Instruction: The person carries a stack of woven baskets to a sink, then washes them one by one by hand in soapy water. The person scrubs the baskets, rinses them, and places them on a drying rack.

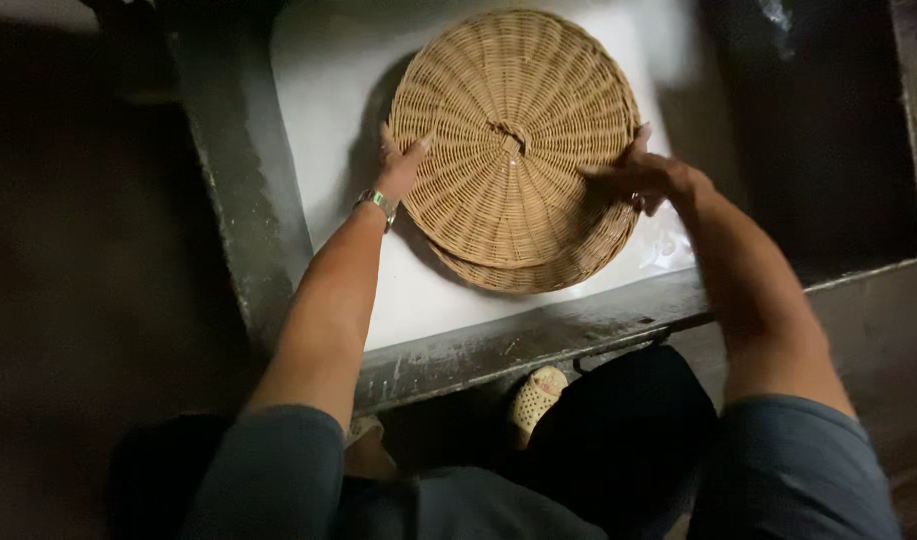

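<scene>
Your left hand (403, 165) and right hand (638, 178) clasp opposite rims of the round wicker tray (513, 135), balancing it. It sits tilted on a second tray (538, 272), over the white sheet (318, 120) in the trough (538, 340).

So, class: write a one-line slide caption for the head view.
Two hands, left and right, hold stacked round wicker trays over a white-lined metal trough.

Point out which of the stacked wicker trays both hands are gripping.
The upper wicker tray, its woven back showing in full. The left hand and right hand clasp its rim; the lower tray shows only as a crescent below.
</scene>
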